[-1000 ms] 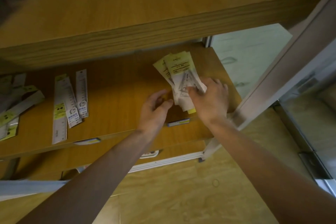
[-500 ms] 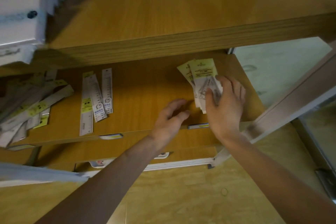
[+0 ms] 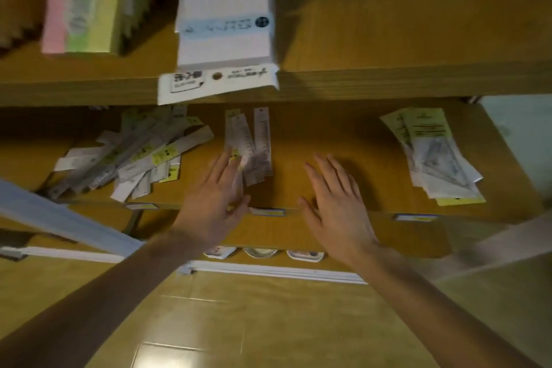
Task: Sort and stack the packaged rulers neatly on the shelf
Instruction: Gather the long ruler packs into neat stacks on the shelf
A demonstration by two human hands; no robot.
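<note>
Right hand [image 3: 334, 206] left set-square packs [image 3: 436, 158]; rulers [image 3: 251, 143] central.

White boxes [image 3: 225, 24] and pastel packs [image 3: 79, 13] on upper shelf [image 3: 388, 24]

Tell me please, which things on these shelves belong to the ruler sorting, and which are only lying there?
Belong to the job:
- messy ruler pile
- small ruler group, by the left hand
- set-square packs
- middle shelf
- right hand, open, holding nothing

Only lying there:
- white boxes on the upper shelf
- pastel packs
- price tags
</note>
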